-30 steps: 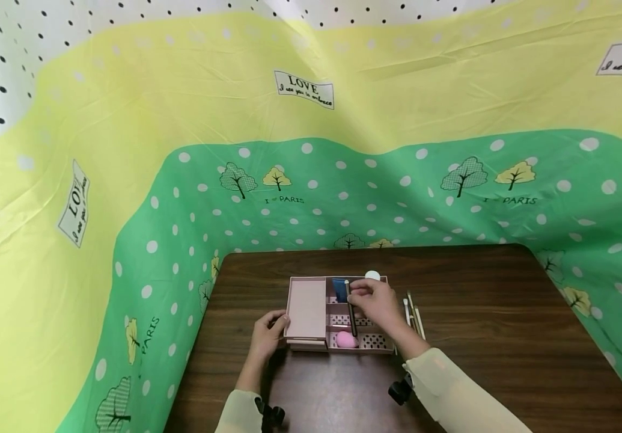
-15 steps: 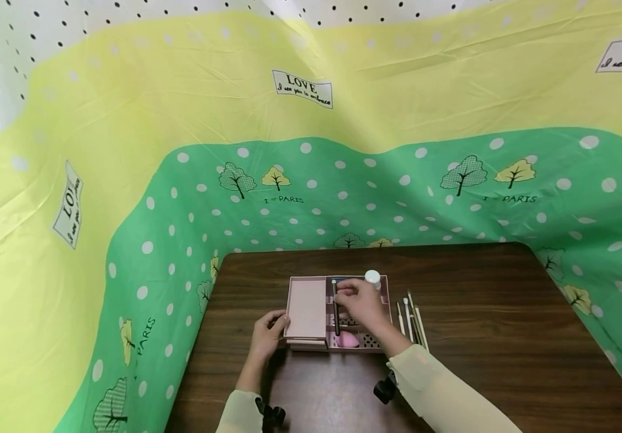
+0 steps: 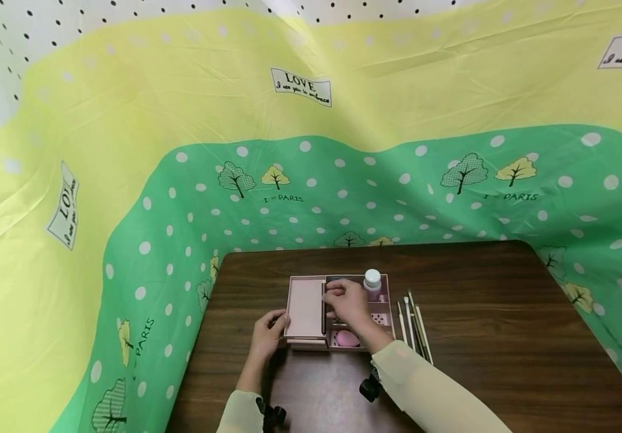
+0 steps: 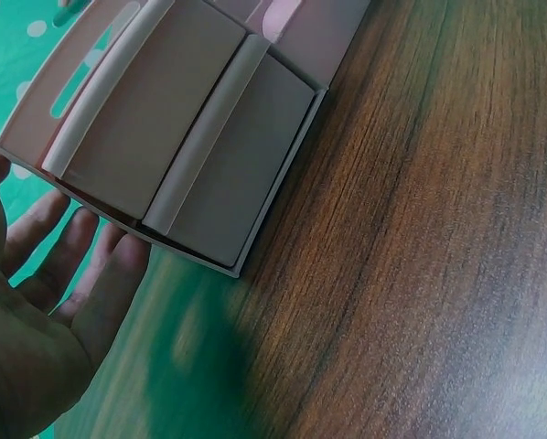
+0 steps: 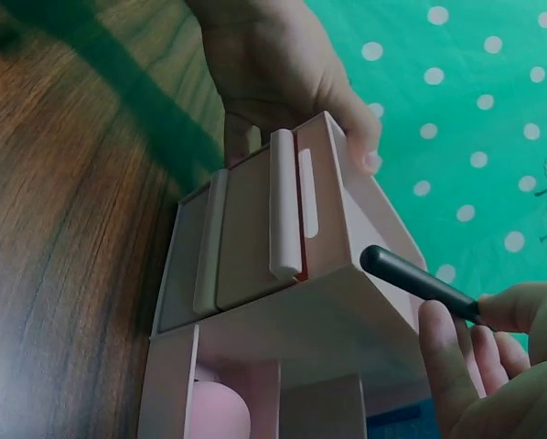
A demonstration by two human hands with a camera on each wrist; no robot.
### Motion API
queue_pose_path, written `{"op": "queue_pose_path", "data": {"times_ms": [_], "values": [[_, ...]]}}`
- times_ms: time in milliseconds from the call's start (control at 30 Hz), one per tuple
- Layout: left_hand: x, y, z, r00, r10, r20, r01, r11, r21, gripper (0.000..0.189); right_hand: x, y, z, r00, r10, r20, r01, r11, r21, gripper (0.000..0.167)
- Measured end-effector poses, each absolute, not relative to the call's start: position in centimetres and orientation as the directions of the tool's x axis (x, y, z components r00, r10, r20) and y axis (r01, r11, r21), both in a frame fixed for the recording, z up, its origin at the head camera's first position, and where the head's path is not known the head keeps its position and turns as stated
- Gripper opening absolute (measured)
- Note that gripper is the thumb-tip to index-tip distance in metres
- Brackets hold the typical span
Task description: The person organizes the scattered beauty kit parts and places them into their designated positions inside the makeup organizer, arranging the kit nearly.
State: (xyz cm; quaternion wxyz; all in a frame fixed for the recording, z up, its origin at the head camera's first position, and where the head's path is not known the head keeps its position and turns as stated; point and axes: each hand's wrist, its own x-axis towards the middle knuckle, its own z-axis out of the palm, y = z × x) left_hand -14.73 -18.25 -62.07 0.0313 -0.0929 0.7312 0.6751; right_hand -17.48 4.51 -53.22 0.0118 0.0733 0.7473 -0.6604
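A pink desk organizer (image 3: 305, 310) stands on the table, with two drawers at its lower left and open compartments on the right. My left hand (image 3: 268, 332) holds its left side, thumb over the rim and fingers against the outer wall, as the left wrist view shows. My right hand (image 3: 350, 305) pinches a slim makeup brush (image 5: 420, 285) with a black handle. The brush hovers along the right edge of the organizer's shallow top tray; its tip is hidden by my fingers. A pink makeup sponge (image 3: 348, 338) sits in the front compartment.
A white-capped bottle (image 3: 372, 285) stands in the back right compartment. Something blue (image 5: 403, 422) lies in the compartment beneath my right hand. Several thin brushes (image 3: 415, 325) lie on the wooden table (image 3: 494, 325) to the right. A patterned green and yellow cloth (image 3: 267, 216) surrounds the table.
My right hand has carried the brush leftward, from over the compartments to the top tray's right edge. The bottle and loose brushes have come into fuller view. My left hand has stayed put.
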Motion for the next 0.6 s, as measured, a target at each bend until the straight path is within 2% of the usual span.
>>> {"op": "queue_pose_path", "data": {"times_ms": [600], "values": [[-14.7,-18.2,-61.9,-0.980,-0.094,-0.176,-0.182,0.061,0.981,0.036,-18.6,3.5,-54.1,-0.984,0.168,-0.059,0.111,0.321,-0.940,0.022]]}}
